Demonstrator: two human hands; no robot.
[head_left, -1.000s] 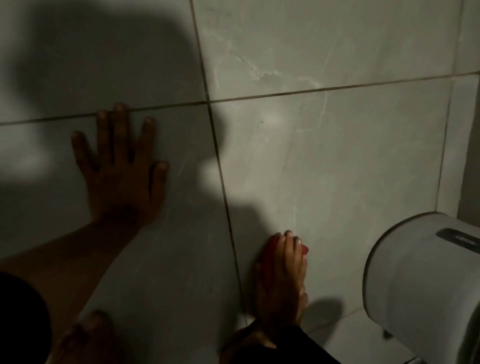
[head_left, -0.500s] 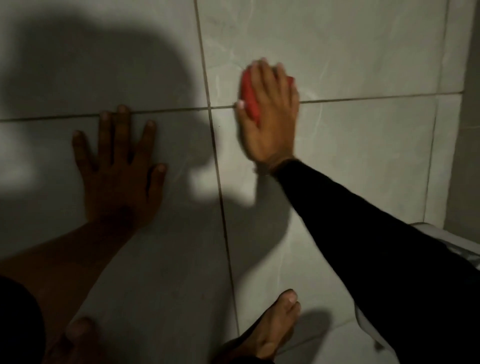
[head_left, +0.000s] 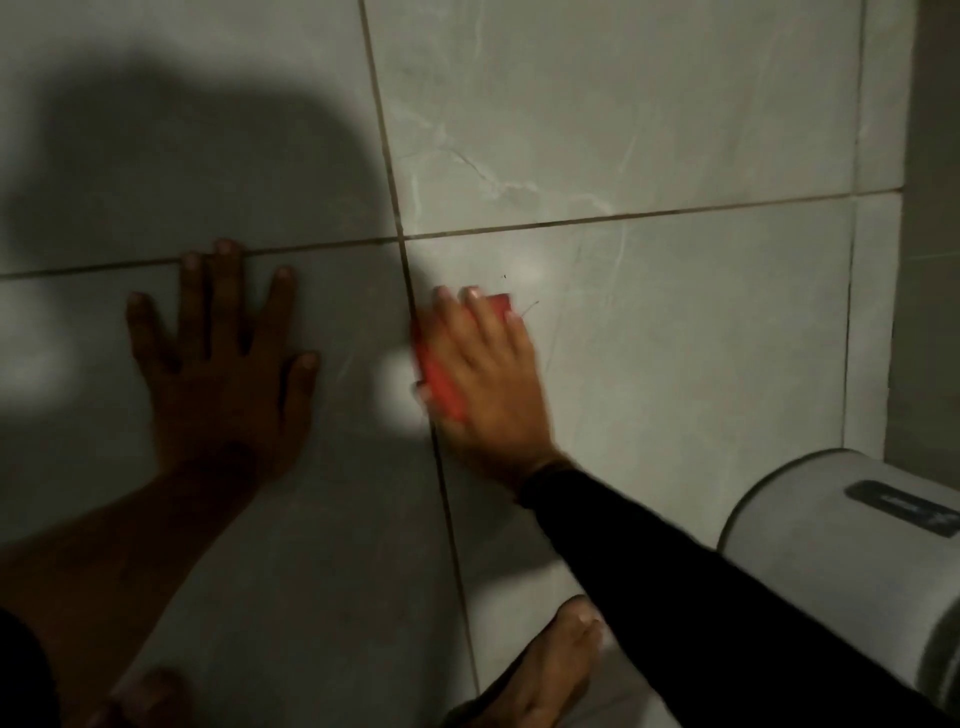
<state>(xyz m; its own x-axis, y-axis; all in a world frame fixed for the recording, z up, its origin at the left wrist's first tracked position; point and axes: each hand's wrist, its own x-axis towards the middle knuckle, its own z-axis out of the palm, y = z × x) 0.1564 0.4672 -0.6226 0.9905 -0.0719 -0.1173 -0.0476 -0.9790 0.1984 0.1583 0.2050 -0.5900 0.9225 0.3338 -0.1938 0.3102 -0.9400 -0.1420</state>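
So the right hand (head_left: 483, 374) lies over the sponge (head_left: 441, 379), thumb hooked on its left edge, pinning it to the wall (head_left: 649, 130). The left hand (head_left: 218, 374) is spread flat, holding nothing.

One head-worn camera looks forward and down, close to the tiled wall (head_left: 675, 114), perhaps reaching the floor (head_left: 615, 686).

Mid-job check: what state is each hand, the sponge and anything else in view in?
left hand: flat on the tiled wall, fingers spread.
right hand: holds the red sponge, pressing it to the wall; motion-blurred.
red sponge: mostly covered by the right hand, against the wall.
white rounded unit: lower right; open or shut cannot be told.
bare foot: toes close to the wall.
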